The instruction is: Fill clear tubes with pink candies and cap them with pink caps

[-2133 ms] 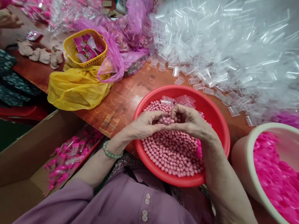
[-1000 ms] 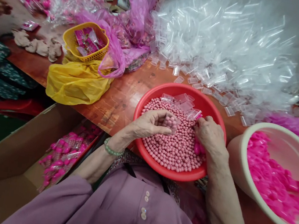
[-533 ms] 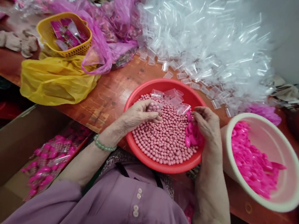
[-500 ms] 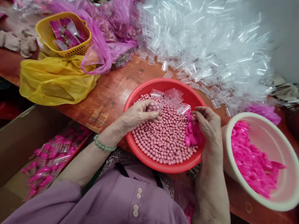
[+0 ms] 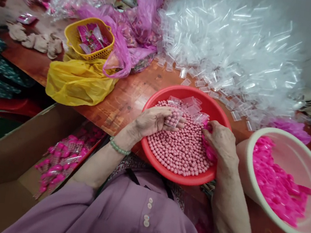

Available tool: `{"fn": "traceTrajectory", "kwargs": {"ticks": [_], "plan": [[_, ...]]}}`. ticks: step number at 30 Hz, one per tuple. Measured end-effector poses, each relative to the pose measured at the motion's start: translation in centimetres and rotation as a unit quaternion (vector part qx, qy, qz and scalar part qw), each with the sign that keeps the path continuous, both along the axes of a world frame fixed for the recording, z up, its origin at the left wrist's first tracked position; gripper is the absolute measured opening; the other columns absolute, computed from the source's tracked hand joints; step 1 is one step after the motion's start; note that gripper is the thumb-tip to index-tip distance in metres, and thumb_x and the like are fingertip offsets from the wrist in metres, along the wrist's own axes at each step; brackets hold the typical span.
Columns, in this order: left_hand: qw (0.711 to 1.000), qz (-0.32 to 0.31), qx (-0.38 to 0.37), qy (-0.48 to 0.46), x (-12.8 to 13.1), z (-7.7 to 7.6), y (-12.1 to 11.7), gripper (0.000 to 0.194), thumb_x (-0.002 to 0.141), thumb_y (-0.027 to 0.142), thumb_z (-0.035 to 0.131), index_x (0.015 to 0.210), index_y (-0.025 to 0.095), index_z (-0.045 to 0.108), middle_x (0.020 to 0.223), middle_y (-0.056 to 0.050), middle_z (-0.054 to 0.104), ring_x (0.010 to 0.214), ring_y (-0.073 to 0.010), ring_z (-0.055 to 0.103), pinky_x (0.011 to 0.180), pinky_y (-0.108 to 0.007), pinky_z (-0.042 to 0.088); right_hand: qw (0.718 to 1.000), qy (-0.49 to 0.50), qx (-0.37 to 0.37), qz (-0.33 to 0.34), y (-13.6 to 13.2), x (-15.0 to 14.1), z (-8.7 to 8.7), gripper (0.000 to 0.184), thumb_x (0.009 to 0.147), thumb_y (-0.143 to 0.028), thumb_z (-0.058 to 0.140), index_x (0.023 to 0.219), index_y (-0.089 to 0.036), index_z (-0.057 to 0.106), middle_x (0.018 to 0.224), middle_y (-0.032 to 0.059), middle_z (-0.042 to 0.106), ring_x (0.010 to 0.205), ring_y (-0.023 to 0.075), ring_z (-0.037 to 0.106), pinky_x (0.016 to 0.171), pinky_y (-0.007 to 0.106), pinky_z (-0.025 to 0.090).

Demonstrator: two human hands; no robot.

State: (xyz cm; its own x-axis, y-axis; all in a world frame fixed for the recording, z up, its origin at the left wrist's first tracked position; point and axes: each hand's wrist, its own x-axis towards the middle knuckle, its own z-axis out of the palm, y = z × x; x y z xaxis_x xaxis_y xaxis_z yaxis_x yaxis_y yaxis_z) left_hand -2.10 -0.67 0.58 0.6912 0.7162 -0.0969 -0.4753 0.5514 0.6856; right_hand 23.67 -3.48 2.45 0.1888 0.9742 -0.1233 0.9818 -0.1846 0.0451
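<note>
A red basin [image 5: 158, 99] full of small pink balls [image 5: 181, 153] sits on the wooden table in front of me. My left hand [image 5: 151, 121] is curled round a small clear plastic tube [image 5: 173, 118] filled with pink balls, held over the basin. My right hand [image 5: 218, 139] rests at the basin's right side, its fingers closed among pink plastic caps [image 5: 208, 149]; what they pinch is hidden. A few empty clear tubes [image 5: 190, 104] lie at the back of the basin.
A cream basin [image 5: 259, 140] of pink caps stands at the right. A big heap of clear tubes [image 5: 234, 50] fills the back. A yellow bag [image 5: 76, 82], yellow basket [image 5: 89, 39] and pink bags lie at left. A cardboard box [image 5: 7, 157] holds finished pink pieces.
My hands were joined over the basin, then parted. The left keeps the filled tube and has edged right; the right went to the pink caps at the basin's right side.
</note>
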Motion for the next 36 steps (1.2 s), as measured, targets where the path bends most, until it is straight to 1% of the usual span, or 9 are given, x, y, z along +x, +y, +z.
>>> {"fn": "traceTrajectory", "kwargs": {"ticks": [4,9,12,17,23,25,29,32,36], "plan": [[0.999,-0.03,-0.024,-0.004,-0.1,-0.1,0.4,0.049,0.1,0.05,0.046,0.101,0.007,0.069,0.109,-0.023,0.076,0.106,-0.028,0.074,0.096,-0.041,0.058,0.985,0.109,0.136,-0.015,-1.2,0.4,-0.3,0.034,0.086,-0.034,0.055,0.113,-0.017,0.069,0.102,0.0141,0.077,0.091,0.0287,0.071,0.084,0.042,0.053],[0.998,-0.038,-0.044,-0.011,-0.2,0.3,0.5,0.074,0.099,0.069,0.031,0.106,0.006,0.069,0.11,-0.025,0.076,0.111,-0.029,0.073,0.097,-0.042,0.058,0.92,0.324,0.219,-0.029,-2.3,-0.6,0.0,0.035,0.087,-0.042,0.059,0.111,-0.018,0.067,0.095,0.0093,0.075,0.079,0.022,0.068,0.078,0.039,0.056],[0.998,-0.037,-0.05,-0.011,-0.2,0.4,0.5,0.079,0.098,0.071,0.026,0.105,0.006,0.07,0.108,-0.025,0.076,0.109,-0.0284,0.074,0.098,-0.043,0.058,0.91,0.365,0.197,0.015,-3.0,-2.0,1.0,0.032,0.089,-0.041,0.061,0.112,-0.02,0.069,0.102,0.0088,0.075,0.086,0.0216,0.069,0.084,0.04,0.057],[0.998,-0.032,-0.05,-0.02,-0.1,0.2,0.5,0.077,0.098,0.072,0.029,0.102,0.007,0.07,0.101,-0.023,0.077,0.099,-0.026,0.076,0.093,-0.038,0.059,0.861,0.48,0.147,0.078,-3.8,-4.1,1.8,0.028,0.091,-0.043,0.066,0.11,-0.023,0.071,0.103,0.0065,0.075,0.093,0.0213,0.07,0.088,0.039,0.058],[0.999,-0.03,-0.045,0.003,0.2,0.0,0.5,0.071,0.095,0.073,0.038,0.094,0.01,0.072,0.089,-0.018,0.078,0.088,-0.0227,0.077,0.088,-0.035,0.059,0.875,0.457,0.075,0.141,-3.4,-4.2,1.5,0.052,0.093,-0.044,0.064,0.14,-0.024,0.056,0.099,0.0058,0.071,0.085,0.0184,0.069,0.078,0.035,0.06],[0.999,-0.029,-0.043,0.012,0.3,0.1,0.5,0.073,0.094,0.074,0.037,0.091,0.011,0.072,0.087,-0.017,0.078,0.086,-0.022,0.076,0.086,-0.033,0.06,0.877,0.452,0.046,0.157,-3.1,-4.0,1.9,0.063,0.092,-0.043,0.065,0.15,-0.025,0.046,0.111,0.0079,0.069,0.077,0.0158,0.067,0.073,0.034,0.061],[0.998,-0.03,-0.04,0.024,0.3,0.2,0.5,0.079,0.092,0.079,0.034,0.091,0.01,0.073,0.087,-0.018,0.078,0.088,-0.0226,0.076,0.083,-0.033,0.06,0.873,0.447,0.005,0.194,-2.4,-3.9,2.6,0.069,0.09,-0.042,0.068,0.153,-0.03,0.042,0.142,0.0135,0.054,0.076,0.0139,0.067,0.075,0.037,0.064],[0.998,-0.031,-0.038,0.024,0.3,0.1,0.5,0.082,0.091,0.081,0.033,0.093,0.01,0.073,0.086,-0.018,0.078,0.087,-0.0218,0.075,0.083,-0.031,0.06,0.875,0.44,-0.006,0.204,-2.0,-4.1,2.7,0.062,0.09,-0.04,0.067,0.148,-0.032,0.049,0.143,0.0123,0.052,0.078,0.014,0.067,0.076,0.037,0.064],[0.998,-0.032,-0.04,0.02,0.3,0.1,0.6,0.087,0.089,0.084,0.03,0.094,0.008,0.074,0.084,-0.018,0.078,0.082,-0.021,0.075,0.082,-0.032,0.061,0.864,0.469,-0.013,0.182,-1.8,-4.3,2.6,0.083,0.086,-0.039,0.072,0.158,-0.033,0.032,0.151,0.0139,0.047,0.072,0.0118,0.065,0.073,0.037,0.064]]}}
